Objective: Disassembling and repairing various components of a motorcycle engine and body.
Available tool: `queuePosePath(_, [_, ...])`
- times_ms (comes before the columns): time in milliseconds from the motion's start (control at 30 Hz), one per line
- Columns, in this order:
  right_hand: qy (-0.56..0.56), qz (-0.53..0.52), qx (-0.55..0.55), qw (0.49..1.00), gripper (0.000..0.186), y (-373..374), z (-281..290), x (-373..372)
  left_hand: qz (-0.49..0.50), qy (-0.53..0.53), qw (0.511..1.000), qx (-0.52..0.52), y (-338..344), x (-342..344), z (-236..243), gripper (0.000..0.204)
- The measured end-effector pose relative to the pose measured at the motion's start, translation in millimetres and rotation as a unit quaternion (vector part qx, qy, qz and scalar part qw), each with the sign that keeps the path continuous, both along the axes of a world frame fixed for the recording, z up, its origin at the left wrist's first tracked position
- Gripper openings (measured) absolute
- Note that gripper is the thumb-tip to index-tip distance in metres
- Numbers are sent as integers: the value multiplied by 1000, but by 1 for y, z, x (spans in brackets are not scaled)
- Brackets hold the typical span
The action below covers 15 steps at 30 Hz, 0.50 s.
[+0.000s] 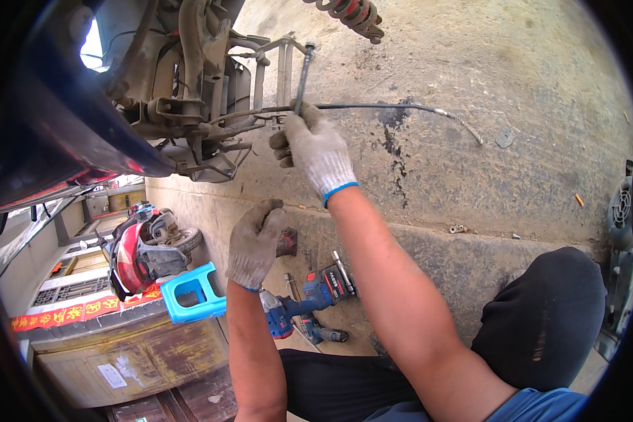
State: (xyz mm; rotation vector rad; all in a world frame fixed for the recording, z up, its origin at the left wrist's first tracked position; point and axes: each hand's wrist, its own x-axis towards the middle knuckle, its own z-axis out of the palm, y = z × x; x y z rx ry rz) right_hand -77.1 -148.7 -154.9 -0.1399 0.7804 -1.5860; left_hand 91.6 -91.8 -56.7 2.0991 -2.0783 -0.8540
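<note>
My right hand (315, 144), in a white work glove with blue cuff and dirty fingertips, grips the lower end of a long dark bolt (305, 74). The bolt stands nearly upright in the view, its wider head at the top. Just behind that hand runs a black cable (380, 106) from the vehicle's frame, ending in a bare coil at the right. Lower left, my left hand (255, 243), also gloved, is loosely curled, thumb apart from the forefinger, with nothing visible in it; the other fingers are partly hidden. A dark red block (287, 242) lies beside it.
The vehicle's metal frame (190, 77) fills the upper left. A red-springed shock absorber (352, 14) lies at the top. Below my hands are a blue cordless impact wrench (316, 292) and a smaller power tool (323, 332). A blue stool (193, 292) and a parked red motorcycle (137, 257) stand left.
</note>
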Motion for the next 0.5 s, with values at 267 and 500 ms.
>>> queuePosePath(267, [264, -30, -29, 964, 48, -18, 44, 25, 41, 67, 996, 40, 4, -12, 6, 37])
queuePosePath(500, [192, -52, -99, 975, 40, -41, 74, 22, 38, 34, 998, 41, 6, -5, 4, 32])
